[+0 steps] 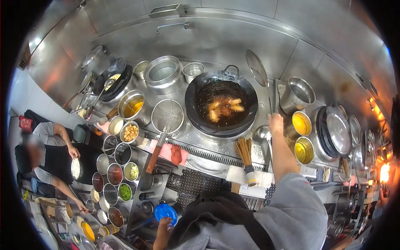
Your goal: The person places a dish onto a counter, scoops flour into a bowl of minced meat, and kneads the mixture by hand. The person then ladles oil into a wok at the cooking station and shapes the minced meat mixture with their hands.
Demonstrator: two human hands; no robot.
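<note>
My right hand (pixel 276 124) is closed around the long handle of a wide, round skimmer (pixel 256 67), which is raised to the right of the wok. In the black wok (pixel 193 100), several golden-brown fried pieces (pixel 225 108) lie in dark, bubbling oil. A metal ladle (pixel 261 133) rests on the stove just left of my right wrist. Low in the view, my left hand (pixel 165 223) grips the edge of a round blue plastic dish (pixel 163 211); its exact kind is unclear. Some of the left fingers are hidden.
A wire strainer (pixel 167 116) and a bamboo wok brush (pixel 245 155) lie in front of the wok. Steel pots (pixel 298 95) stand on the right. Several ingredient containers (pixel 124 191) fill the left counter, where a co-worker (pixel 50 139) holds a white item. Flames (pixel 384 173) burn far right.
</note>
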